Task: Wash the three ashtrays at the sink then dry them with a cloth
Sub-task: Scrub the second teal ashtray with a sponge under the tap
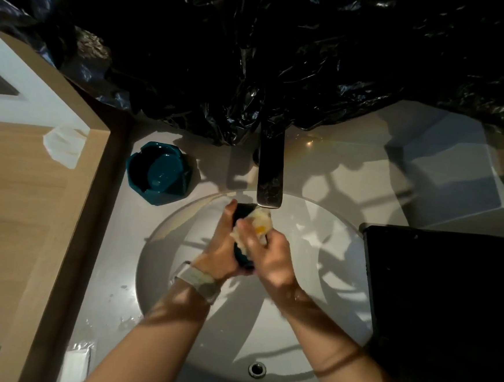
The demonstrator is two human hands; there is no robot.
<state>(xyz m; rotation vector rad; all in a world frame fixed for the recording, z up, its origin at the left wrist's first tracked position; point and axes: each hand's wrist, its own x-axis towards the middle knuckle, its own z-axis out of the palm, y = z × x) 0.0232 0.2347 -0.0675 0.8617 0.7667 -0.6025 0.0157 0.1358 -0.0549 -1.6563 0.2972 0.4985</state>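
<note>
I see both hands over the sink, just under the tap. Left hand grip is wrapped round a dark teal ashtray, mostly hidden behind fingers. Right hand grip pinches a pale sudsy sponge against it; motion blur, finger detail unclear. Second teal ashtray sits on the bench left of the tap. Black plastic sheeting covers the back. Third ashtray: can't locate.
</note>
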